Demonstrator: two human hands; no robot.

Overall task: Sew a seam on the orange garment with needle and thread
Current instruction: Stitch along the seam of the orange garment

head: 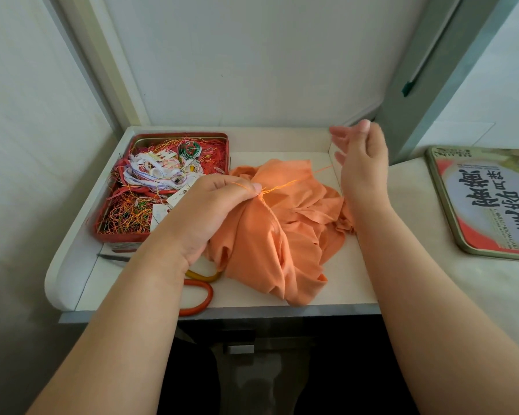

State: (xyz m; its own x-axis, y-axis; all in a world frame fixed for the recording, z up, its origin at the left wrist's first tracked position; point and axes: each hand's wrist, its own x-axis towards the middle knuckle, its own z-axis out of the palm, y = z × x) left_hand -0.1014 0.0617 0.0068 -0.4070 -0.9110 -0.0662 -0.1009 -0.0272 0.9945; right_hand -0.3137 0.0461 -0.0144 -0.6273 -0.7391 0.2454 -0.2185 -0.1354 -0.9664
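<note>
Both hands are at work, and going from the left: one red tin (119,238) sits open on the table (351,283), heaped with tangled threads of many colours, presumably kept close as the supply. Just in front of it lie two scissor handles — one yellow (204,276), one orange-red (199,298) — partly hidden under the forearm, so whether they are one pair or two I cannot tell. The left hand (210,211) pinches a gathered fold of the single orange garment (285,235), which lies crumpled mid-table; the grip likely steadies the seam at the stitch. One orange thread (294,182) runs from that pinch up to the right. The right hand (361,163) is raised beyond the cloth with fingers loosely spread, seemingly drawing the thread taut — whether it holds the needle, too fine to see, I cannot tell. Far right, one printed tin lid (489,202) rests flat.
</note>
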